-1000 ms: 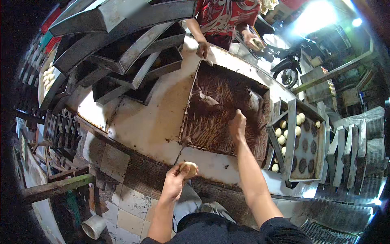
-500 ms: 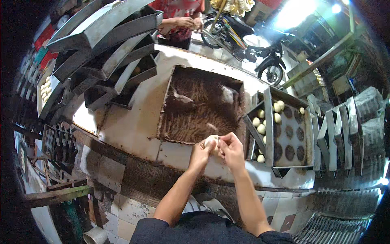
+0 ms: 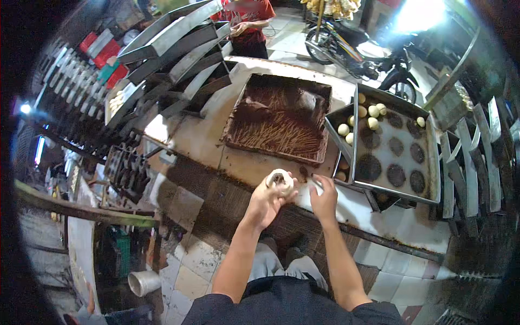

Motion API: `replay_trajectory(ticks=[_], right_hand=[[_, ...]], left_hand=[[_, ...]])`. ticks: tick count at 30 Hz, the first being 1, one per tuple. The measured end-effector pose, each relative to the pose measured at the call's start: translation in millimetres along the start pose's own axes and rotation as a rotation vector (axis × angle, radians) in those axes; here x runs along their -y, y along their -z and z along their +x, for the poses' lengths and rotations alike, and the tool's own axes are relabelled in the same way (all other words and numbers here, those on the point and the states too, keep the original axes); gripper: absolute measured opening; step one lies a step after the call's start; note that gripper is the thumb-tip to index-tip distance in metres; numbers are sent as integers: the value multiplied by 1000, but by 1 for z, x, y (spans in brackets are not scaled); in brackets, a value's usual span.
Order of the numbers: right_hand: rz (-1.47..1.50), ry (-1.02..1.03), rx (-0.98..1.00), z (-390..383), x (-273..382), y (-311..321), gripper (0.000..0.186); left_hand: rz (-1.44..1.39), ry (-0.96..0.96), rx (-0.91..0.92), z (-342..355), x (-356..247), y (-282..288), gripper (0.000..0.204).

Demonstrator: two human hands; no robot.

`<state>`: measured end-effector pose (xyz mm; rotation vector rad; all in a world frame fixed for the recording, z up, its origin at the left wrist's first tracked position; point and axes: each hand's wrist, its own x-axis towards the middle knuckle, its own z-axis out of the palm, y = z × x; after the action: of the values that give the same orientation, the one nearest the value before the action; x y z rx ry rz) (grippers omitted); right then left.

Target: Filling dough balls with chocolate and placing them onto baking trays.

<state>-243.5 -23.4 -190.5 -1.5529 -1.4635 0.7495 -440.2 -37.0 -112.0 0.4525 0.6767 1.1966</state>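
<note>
In my left hand (image 3: 261,203) rests a pale round of dough (image 3: 280,183), cupped in the palm with the fingers behind it. A dark filling shows through the gap in its top. My right hand (image 3: 325,200) is held a little to the right of the dough, not touching it. Its thumb and fingers are apart, and I make out nothing held in them. Beyond my hands lies a shallow square tray (image 3: 276,147) of dark brown, grooved filling paste.
On the right, a metal tray (image 3: 398,143) with dark round marks holds several pale dough balls (image 3: 374,111). More metal trays (image 3: 472,162) stand at the far right, and others (image 3: 187,59) are stacked back left. Across the table is a person in red (image 3: 252,32); a motorcycle (image 3: 368,51) is parked behind.
My hands have come apart; the right moved off the dough, and the left now shows its dark-filled side. The view has shifted, and the flat blade seen near the dough is no longer clear.
</note>
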Motion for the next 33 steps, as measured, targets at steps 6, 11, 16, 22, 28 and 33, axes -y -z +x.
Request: replay_trajectory(ticks=[6, 11, 16, 22, 28, 33], right_hand=[[902, -21, 601, -54, 106, 40, 48], [918, -69, 688, -115, 152, 39, 39], [595, 419, 628, -198, 191, 23, 35], [721, -95, 667, -265, 187, 12, 27], [574, 30, 670, -326, 189, 26, 19], [552, -26, 594, -336, 169, 81, 11]], left_hand=[[661, -148, 53, -113, -14, -45, 62], [1002, -230, -182, -193, -26, -43, 46], [267, -419, -189, -251, 6, 30, 38], [623, -673, -213, -336, 44, 35, 35], [647, -664, -336, -382, 62, 39, 27], [518, -358, -306, -390, 87, -13, 29]])
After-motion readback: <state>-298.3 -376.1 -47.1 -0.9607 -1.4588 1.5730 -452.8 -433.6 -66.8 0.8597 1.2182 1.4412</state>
